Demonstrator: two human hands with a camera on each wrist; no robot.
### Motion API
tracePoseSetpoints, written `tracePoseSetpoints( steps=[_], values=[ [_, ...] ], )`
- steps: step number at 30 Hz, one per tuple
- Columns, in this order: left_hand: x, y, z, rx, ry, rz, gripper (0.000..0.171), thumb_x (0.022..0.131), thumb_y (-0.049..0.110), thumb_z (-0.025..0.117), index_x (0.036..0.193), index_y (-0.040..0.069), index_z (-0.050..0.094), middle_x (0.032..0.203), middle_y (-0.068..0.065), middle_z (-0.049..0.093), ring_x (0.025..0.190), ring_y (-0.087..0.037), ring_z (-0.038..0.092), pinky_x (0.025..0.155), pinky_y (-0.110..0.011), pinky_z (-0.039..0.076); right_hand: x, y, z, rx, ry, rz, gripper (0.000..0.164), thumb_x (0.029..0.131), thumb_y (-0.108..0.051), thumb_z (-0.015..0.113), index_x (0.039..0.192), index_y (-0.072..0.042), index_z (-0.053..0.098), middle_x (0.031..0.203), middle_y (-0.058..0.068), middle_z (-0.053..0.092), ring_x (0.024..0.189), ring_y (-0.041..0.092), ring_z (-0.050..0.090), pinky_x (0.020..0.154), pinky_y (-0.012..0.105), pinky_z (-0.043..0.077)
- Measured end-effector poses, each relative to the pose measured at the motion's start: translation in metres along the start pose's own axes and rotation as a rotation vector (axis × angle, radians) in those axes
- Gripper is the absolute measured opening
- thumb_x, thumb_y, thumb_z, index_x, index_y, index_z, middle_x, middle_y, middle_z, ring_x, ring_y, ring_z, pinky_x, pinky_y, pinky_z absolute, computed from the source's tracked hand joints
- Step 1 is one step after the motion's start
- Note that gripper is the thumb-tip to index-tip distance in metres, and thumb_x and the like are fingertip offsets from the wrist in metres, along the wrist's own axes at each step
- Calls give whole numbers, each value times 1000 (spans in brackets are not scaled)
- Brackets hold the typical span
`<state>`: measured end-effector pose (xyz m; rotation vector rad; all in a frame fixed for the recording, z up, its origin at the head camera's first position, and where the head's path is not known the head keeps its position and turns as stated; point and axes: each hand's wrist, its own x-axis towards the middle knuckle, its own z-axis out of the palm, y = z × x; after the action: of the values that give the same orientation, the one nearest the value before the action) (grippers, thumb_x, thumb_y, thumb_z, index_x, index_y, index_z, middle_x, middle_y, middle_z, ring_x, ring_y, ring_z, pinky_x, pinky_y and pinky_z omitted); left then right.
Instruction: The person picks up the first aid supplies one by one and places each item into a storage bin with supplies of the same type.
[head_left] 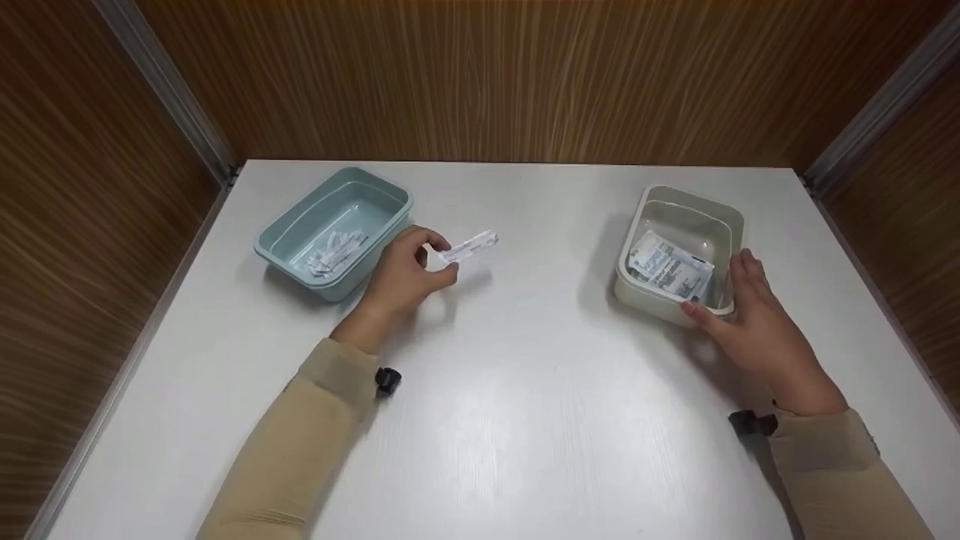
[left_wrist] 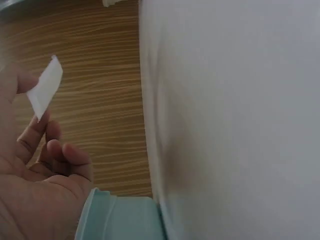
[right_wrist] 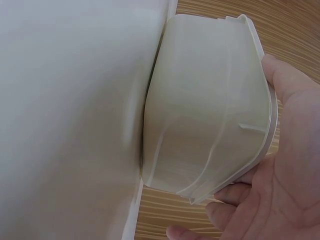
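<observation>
My left hand [head_left: 401, 277] pinches a narrow white printed paper packet [head_left: 470, 246] between thumb and forefinger, just right of the blue-green plastic bin [head_left: 386, 196]. In the left wrist view, the packet [left_wrist: 47, 87] stands out from the fingertips, while the other fingers curl loosely below. Several similar narrow packets [head_left: 335, 253] lie in a heap inside that bin. On the right, a beige plastic bin [head_left: 652, 300] holds larger printed white packets [head_left: 671, 266]. My right hand [head_left: 765, 334] holds this bin's near right corner, thumb on the rim [right_wrist: 272, 107] and fingers along the side.
Both bins stand on a white table [head_left: 525, 375], with a wide gap between them. Brown wood-grain panels [head_left: 480, 82] close off the back and both sides. A small black device [head_left: 388, 380] sits at the left cuff and another [head_left: 752, 424] at the right.
</observation>
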<state>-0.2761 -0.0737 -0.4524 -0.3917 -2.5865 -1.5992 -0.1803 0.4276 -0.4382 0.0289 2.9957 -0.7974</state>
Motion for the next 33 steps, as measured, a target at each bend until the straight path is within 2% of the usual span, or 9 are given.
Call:
tracePoseSetpoints(
  steps=[3, 9, 16, 21, 27, 33],
  values=[
    [-5, 7, -6, 12, 11, 25, 27, 92, 16, 86, 116, 9, 75, 112, -7, 64, 97, -29, 54, 80, -30, 41, 1, -2, 0, -2, -2, -1, 121, 108, -72, 61, 179, -7, -13, 188, 18, -22, 174, 57, -8, 123, 93, 17],
    [-11, 12, -18, 12, 34, 42, 28, 92, 15, 86, 116, 7, 75, 111, -6, 65, 96, -27, 54, 80, -28, 42, 1, -1, 0, 9, 8, -3, 121, 108, -72, 62, 179, -8, -13, 188, 19, -21, 173, 60, -5, 123, 93, 17],
    [-16, 14, -44, 38, 88, 16, 30, 94, 15, 86, 121, 8, 76, 114, -5, 66, 97, -23, 55, 79, -26, 46, 1, -1, 2, 14, 6, -6, 120, 108, -71, 62, 180, -9, -12, 189, 18, -21, 173, 60, -4, 123, 94, 17],
    [-15, 14, -67, 54, 138, 35, 29, 94, 14, 84, 121, 6, 76, 114, -5, 66, 95, -21, 53, 78, -25, 44, -1, 0, 2, 14, 11, -4, 120, 108, -71, 62, 179, -8, -12, 188, 17, -21, 173, 59, -5, 124, 92, 16],
    [-16, 9, -96, 103, 177, -45, 33, 99, 20, 83, 128, 8, 74, 115, -7, 61, 101, -19, 52, 81, -24, 43, 0, 1, 2, 3, 10, 0, 121, 108, -71, 61, 179, -7, -13, 188, 18, -22, 173, 58, -6, 125, 92, 16],
    [-14, -3, -123, 145, 228, -81, 35, 102, 26, 81, 131, 8, 73, 118, -5, 60, 105, -19, 52, 85, -23, 44, 1, 1, 2, 8, 5, 4, 120, 109, -71, 61, 179, -9, -14, 188, 15, -22, 173, 59, -6, 124, 93, 16]
  ],
)
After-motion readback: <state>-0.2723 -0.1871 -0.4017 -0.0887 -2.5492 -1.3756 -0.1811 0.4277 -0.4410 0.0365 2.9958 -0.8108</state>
